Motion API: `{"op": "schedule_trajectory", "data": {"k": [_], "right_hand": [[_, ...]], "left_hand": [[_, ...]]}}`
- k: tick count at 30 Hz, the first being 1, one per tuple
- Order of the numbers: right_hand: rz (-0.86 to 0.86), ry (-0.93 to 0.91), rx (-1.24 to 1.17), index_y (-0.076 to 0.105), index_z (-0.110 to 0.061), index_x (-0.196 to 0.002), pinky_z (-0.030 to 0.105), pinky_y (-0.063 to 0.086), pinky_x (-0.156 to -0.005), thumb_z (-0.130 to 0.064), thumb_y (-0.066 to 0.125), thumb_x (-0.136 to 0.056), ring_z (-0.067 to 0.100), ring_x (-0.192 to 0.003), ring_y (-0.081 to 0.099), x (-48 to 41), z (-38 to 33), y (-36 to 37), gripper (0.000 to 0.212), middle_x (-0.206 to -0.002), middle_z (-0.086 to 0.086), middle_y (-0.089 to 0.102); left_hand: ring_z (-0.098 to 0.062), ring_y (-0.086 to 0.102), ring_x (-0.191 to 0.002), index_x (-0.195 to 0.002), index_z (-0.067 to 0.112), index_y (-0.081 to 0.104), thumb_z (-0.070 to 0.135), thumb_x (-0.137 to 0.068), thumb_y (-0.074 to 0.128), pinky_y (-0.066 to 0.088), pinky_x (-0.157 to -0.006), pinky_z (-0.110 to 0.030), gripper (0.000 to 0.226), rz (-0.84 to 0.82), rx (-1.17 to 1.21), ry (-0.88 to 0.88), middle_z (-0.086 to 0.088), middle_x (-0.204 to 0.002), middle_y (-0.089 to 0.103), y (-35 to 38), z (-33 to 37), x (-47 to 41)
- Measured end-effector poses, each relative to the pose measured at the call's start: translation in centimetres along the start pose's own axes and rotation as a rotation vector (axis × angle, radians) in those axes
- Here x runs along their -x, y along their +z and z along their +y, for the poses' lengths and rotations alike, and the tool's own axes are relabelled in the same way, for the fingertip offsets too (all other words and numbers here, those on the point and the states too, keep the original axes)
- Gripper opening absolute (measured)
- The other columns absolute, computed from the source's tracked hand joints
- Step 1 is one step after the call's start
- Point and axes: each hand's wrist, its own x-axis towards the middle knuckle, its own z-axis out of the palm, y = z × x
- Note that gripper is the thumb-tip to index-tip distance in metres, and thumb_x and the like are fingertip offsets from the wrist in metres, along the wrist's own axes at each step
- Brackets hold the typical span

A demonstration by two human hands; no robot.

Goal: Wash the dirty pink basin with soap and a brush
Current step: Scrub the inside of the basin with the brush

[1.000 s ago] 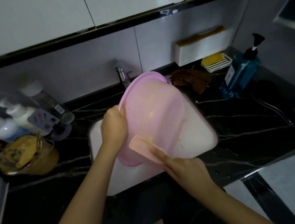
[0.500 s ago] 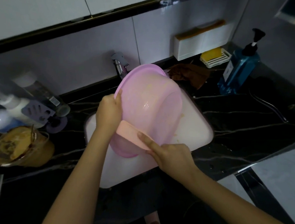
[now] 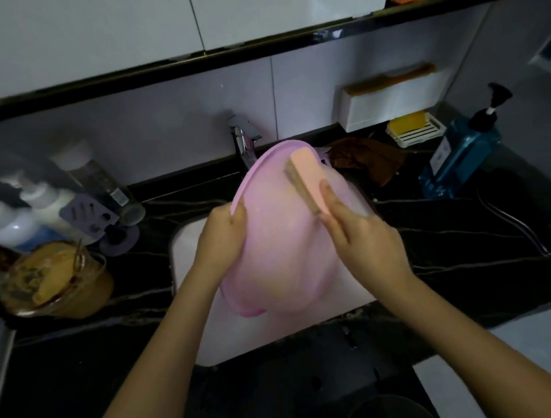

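Observation:
The pink basin [image 3: 280, 251] is held tilted on its side over the white sink [image 3: 188, 245], its outer wall and bottom facing me. My left hand [image 3: 220, 242] grips its left rim, with the thumb on the outside. My right hand [image 3: 365, 238] holds a pink scrubbing brush [image 3: 308, 180], with the forefinger laid along its back. The brush's brown bristles press on the basin's upper outer wall near the far rim.
A chrome tap [image 3: 244, 142] stands behind the basin. A brown cloth [image 3: 366, 160], a yellow soap in a white rack [image 3: 416, 126] and a blue pump bottle [image 3: 461, 154] sit to the right. White pump bottles [image 3: 36, 207] and a dirty glass bowl [image 3: 54, 285] sit to the left on the black counter [image 3: 468, 246].
My right hand has swept the brush from the basin's lower left wall up to its far upper wall. My left hand keeps its grip on the rim.

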Motion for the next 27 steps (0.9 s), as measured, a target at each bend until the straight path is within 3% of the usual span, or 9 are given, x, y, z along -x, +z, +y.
{"op": "schedule_trajectory", "data": {"k": [2, 4, 8, 10, 13, 17, 19, 22, 27], "right_hand": [[-0.097, -0.181, 0.128, 0.039, -0.033, -0.142, 0.024, 0.03, -0.032, -0.046, 0.035, -0.095, 0.018, -0.031, 0.041, 1.1, -0.1, -0.5, 0.049, -0.043, -0.002, 0.033], [-0.082, -0.217, 0.255, 0.041, -0.036, -0.14, 0.024, 0.032, -0.035, -0.04, 0.039, -0.096, 0.019, -0.037, 0.048, -0.4, 0.9, -1.7, 0.044, -0.048, 0.002, 0.046], [-0.277, 0.102, 0.05, 0.02, -0.032, -0.15, 0.034, 0.044, -0.057, -0.034, 0.03, -0.101, 0.025, -0.07, 0.055, -3.3, 0.9, -3.8, 0.05, -0.08, 0.006, 0.056], [-0.302, -0.042, 0.051, 0.002, -0.032, -0.151, 0.036, 0.049, -0.062, -0.033, 0.026, -0.101, 0.024, -0.068, 0.056, -0.5, -1.9, -3.3, 0.055, -0.078, 0.005, 0.054], [-0.367, -0.071, 0.077, 0.001, -0.033, -0.15, 0.035, 0.046, -0.06, -0.033, 0.024, -0.101, 0.025, -0.071, 0.057, -0.2, -2.0, -3.3, 0.055, -0.079, 0.006, 0.055], [-0.297, 0.325, -0.026, 0.021, -0.026, -0.149, 0.036, 0.049, -0.063, -0.031, 0.027, -0.101, 0.025, -0.08, 0.06, -4.9, 0.4, -3.3, 0.049, -0.09, 0.008, 0.061], [-0.337, 0.234, -0.016, 0.009, -0.029, -0.151, 0.035, 0.048, -0.057, -0.032, 0.025, -0.102, 0.022, -0.07, 0.059, -2.0, -1.1, -3.0, 0.052, -0.078, 0.005, 0.057], [-0.393, 0.037, -0.051, -0.002, -0.035, -0.15, 0.037, 0.05, -0.063, -0.035, 0.024, -0.102, 0.024, -0.07, 0.059, 2.8, -1.9, -3.8, 0.055, -0.081, 0.008, 0.061], [-0.271, 0.374, -0.124, 0.017, -0.025, -0.151, 0.037, 0.05, -0.063, -0.031, 0.026, -0.102, 0.023, -0.073, 0.058, -2.6, 0.9, -2.8, 0.05, -0.08, 0.007, 0.058]], "left_hand": [[-0.012, 0.038, -0.053, -0.054, 0.022, 0.035, 0.039, -0.086, 0.031, 0.031, -0.055, -0.031, 0.036, -0.007, 0.008, -0.019, 0.006, -0.054, 0.041, -0.5, -0.4, 0.5], [-0.013, 0.04, -0.055, -0.056, 0.023, 0.037, 0.038, -0.083, 0.03, 0.032, -0.057, -0.031, 0.032, 0.001, 0.025, -0.019, 0.006, -0.056, 0.043, -0.5, -0.5, 0.9], [-0.022, 0.054, -0.075, -0.086, 0.017, 0.055, 0.038, -0.084, 0.03, 0.04, -0.067, -0.031, 0.033, -0.004, 0.055, 0.043, -0.003, -0.081, 0.058, 1.0, 0.6, 2.1], [-0.022, 0.054, -0.078, -0.093, 0.019, 0.055, 0.042, -0.087, 0.029, 0.041, -0.069, -0.031, 0.035, 0.001, 0.089, 0.076, -0.003, -0.085, 0.059, 1.7, 1.1, 2.6], [-0.026, 0.053, -0.075, -0.077, 0.028, 0.047, 0.043, -0.09, 0.024, 0.042, -0.07, -0.035, 0.03, 0.001, 0.098, 0.095, -0.001, -0.077, 0.055, 2.0, 1.4, 3.0], [-0.031, 0.054, -0.076, -0.08, 0.024, 0.046, 0.046, -0.087, 0.02, 0.045, -0.072, -0.039, 0.035, -0.033, 0.002, 0.097, -0.007, -0.079, 0.058, 2.8, 2.8, 3.2], [-0.033, 0.056, -0.08, -0.088, 0.019, 0.051, 0.046, -0.087, 0.019, 0.047, -0.073, -0.04, 0.042, -0.032, -0.045, 0.103, -0.011, -0.085, 0.062, 3.2, 3.3, 3.1], [-0.032, 0.057, -0.08, -0.082, 0.021, 0.048, 0.048, -0.088, 0.021, 0.047, -0.073, -0.041, 0.039, -0.011, -0.038, 0.105, -0.01, -0.083, 0.062, 2.9, 2.8, 2.7], [-0.032, 0.055, -0.079, -0.077, 0.021, 0.046, 0.046, -0.087, 0.022, 0.043, -0.07, -0.037, 0.036, -0.055, -0.069, 0.094, -0.008, -0.081, 0.059, 3.6, 3.9, 2.2]]}}
